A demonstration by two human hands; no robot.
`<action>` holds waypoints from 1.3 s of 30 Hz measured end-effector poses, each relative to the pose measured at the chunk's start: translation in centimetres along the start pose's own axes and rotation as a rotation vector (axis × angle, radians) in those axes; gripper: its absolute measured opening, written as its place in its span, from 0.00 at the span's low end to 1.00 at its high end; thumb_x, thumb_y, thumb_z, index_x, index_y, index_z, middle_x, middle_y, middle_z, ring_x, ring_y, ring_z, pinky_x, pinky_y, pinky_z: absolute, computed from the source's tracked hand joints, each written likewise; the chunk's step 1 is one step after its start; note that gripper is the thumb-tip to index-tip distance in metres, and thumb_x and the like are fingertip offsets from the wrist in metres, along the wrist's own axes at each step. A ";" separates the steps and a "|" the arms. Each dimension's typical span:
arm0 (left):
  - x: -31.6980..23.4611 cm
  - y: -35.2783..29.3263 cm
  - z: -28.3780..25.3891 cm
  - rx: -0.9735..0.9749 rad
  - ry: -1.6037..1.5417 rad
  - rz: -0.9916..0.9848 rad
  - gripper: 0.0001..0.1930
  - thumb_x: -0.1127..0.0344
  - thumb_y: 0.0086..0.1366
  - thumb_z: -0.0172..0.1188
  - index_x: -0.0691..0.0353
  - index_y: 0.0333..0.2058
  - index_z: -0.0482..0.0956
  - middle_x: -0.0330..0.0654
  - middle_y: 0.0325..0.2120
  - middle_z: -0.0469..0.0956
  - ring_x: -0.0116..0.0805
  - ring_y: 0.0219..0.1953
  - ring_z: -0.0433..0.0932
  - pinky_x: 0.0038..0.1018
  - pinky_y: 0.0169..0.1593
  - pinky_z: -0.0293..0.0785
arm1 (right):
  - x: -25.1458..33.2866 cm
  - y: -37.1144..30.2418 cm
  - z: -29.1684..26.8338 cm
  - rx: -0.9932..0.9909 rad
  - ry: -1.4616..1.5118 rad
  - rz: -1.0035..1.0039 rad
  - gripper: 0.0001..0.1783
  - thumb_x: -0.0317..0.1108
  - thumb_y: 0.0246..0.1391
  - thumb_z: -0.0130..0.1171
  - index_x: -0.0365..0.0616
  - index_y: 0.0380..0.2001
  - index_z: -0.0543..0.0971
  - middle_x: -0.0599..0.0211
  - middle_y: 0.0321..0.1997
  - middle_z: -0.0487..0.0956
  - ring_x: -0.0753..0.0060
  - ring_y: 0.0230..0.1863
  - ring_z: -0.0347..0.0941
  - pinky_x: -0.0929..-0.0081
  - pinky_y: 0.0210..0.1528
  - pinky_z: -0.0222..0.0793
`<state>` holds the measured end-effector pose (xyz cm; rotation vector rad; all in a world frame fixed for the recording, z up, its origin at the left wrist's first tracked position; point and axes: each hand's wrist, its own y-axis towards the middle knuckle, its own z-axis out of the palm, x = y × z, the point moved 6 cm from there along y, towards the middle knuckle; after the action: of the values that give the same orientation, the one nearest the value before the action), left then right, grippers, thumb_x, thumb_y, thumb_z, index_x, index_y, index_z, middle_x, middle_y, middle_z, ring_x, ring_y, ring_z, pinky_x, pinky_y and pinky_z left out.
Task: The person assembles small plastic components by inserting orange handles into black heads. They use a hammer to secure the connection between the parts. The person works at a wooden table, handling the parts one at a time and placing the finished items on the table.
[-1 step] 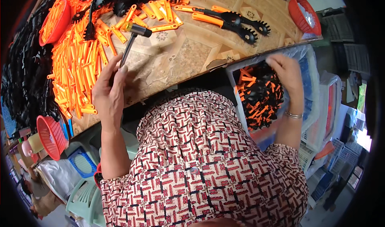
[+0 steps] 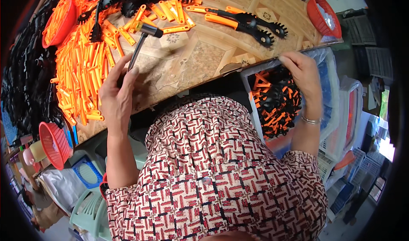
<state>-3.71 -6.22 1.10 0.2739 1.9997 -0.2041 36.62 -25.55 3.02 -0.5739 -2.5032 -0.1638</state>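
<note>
Here's the left hand (image 2: 116, 92) at the table's near edge, fingers and thumb closed round the slim dark handle of a hammer (image 2: 150, 30). Its head sits beyond the fingertips, far and slightly right: a stubby cylinder, smooth black at one end, yellowish at the other. Left of it, glossy orange handles (image 2: 85, 73), long and slotted, spill in a heap across the worn, patterned tabletop (image 2: 204, 62). Far right lie black toothed servers (image 2: 255, 27). Over to the right hand (image 2: 304, 73), curled above a pale-rimmed box (image 2: 252, 97) of jumbled orange and black pieces (image 2: 277, 104); whether those bent fingers pinch anything, I can't tell from here.
</note>
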 end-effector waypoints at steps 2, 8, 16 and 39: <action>0.3 1.7 0.7 0.029 0.039 0.023 0.16 0.65 0.69 0.66 0.63 0.54 0.83 0.28 0.29 0.75 0.15 0.28 0.67 0.17 0.30 0.61 | 4.1 1.8 1.9 -0.151 0.141 -0.230 0.08 0.32 0.58 0.64 0.40 0.37 0.84 0.59 0.35 0.82 0.56 0.39 0.79 0.67 0.42 0.73; -3.1 6.0 4.1 0.106 0.207 0.160 0.12 0.62 0.67 0.65 0.62 0.45 0.87 0.35 0.27 0.80 0.24 0.32 0.76 0.25 0.40 0.72 | 9.1 5.6 6.3 -0.426 -0.471 -0.565 0.06 0.33 0.52 0.68 0.47 0.34 0.83 0.69 0.33 0.74 0.64 0.41 0.73 0.66 0.43 0.66; -3.6 7.3 7.5 0.178 0.360 0.289 0.14 0.64 0.67 0.65 0.57 0.51 0.86 0.39 0.34 0.81 0.29 0.38 0.79 0.27 0.46 0.73 | 11.2 2.3 5.8 -0.426 -0.449 -0.824 0.14 0.32 0.49 0.66 0.44 0.41 0.83 0.71 0.37 0.77 0.67 0.42 0.74 0.66 0.45 0.64; -10.9 -4.4 6.2 -0.088 0.171 0.966 0.25 0.80 0.55 0.70 0.55 0.53 0.86 0.42 0.28 0.78 0.36 0.26 0.78 0.30 0.30 0.75 | 5.4 -2.7 10.4 -0.005 0.484 0.165 0.10 0.30 0.51 0.72 0.34 0.28 0.82 0.58 0.20 0.81 0.69 0.20 0.80 0.73 0.25 0.72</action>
<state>4.95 -13.13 8.40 1.1764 1.8158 0.5331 26.23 -23.56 -2.64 -0.6513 -1.9805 -0.2168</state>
